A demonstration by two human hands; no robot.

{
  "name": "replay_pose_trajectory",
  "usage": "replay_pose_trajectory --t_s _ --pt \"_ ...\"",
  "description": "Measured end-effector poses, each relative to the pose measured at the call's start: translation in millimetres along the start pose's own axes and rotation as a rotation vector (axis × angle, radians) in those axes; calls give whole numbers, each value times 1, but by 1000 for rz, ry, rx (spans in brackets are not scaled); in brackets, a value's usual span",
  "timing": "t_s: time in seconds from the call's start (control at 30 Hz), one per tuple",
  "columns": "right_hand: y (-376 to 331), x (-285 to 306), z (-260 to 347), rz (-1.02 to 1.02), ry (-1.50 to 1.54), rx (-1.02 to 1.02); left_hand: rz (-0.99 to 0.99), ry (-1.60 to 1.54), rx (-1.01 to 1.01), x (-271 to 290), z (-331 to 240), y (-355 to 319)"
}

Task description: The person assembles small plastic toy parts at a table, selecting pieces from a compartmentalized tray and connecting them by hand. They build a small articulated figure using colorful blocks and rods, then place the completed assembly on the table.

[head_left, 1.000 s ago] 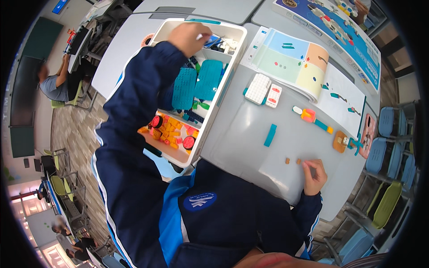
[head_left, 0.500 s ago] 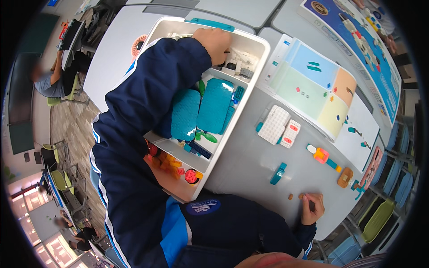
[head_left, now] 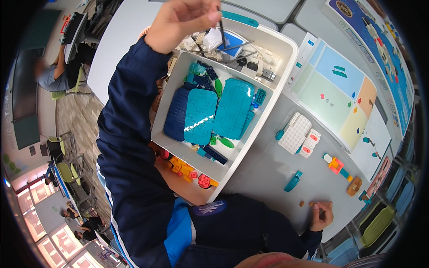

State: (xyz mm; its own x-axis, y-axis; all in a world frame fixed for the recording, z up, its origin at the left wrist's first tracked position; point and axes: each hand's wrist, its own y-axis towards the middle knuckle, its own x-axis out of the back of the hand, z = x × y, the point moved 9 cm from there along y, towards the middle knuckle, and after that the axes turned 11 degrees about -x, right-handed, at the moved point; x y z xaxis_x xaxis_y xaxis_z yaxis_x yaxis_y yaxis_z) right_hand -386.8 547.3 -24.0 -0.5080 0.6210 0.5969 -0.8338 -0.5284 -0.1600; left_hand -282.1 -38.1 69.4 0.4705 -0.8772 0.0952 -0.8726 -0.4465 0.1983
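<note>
My left hand [head_left: 187, 22] is raised over the far compartment of a white storage bin [head_left: 286, 62]. Its thumb and finger pinch a thin black rod [head_left: 222, 29] that hangs down. Under it lie white and grey building pieces [head_left: 252, 67] and dark sticks. The bin's middle compartment holds teal plates [head_left: 233, 109] and a dark blue one [head_left: 175, 116]. At the lower right, my right hand [head_left: 323, 216] rests on the table with fingers curled, apparently pinching a small brown piece [head_left: 315, 206]. Another small brown piece [head_left: 301, 203] lies beside it.
Yellow and red pieces [head_left: 181, 169] fill the near compartment. On the grey table [head_left: 257, 169] lie a white studded block [head_left: 295, 133], a teal piece [head_left: 293, 181], a built orange-and-teal strip [head_left: 337, 166] and an open instruction booklet [head_left: 330, 89]. A large box [head_left: 371, 49] stands behind; a person [head_left: 56, 73] sits far left.
My left hand has lifted from the far compartment, moving up and left, and now shows a black rod. The view has shifted slightly; my right hand stays beside the brown pieces.
</note>
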Motion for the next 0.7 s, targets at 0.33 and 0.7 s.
replay_pose_trajectory --t_s 0.33,0.7 --pt "35 0 139 199 57 444 60 821 -88 51 14 -5" --pt "18 -2 109 101 55 330 664 1188 -282 50 84 6"
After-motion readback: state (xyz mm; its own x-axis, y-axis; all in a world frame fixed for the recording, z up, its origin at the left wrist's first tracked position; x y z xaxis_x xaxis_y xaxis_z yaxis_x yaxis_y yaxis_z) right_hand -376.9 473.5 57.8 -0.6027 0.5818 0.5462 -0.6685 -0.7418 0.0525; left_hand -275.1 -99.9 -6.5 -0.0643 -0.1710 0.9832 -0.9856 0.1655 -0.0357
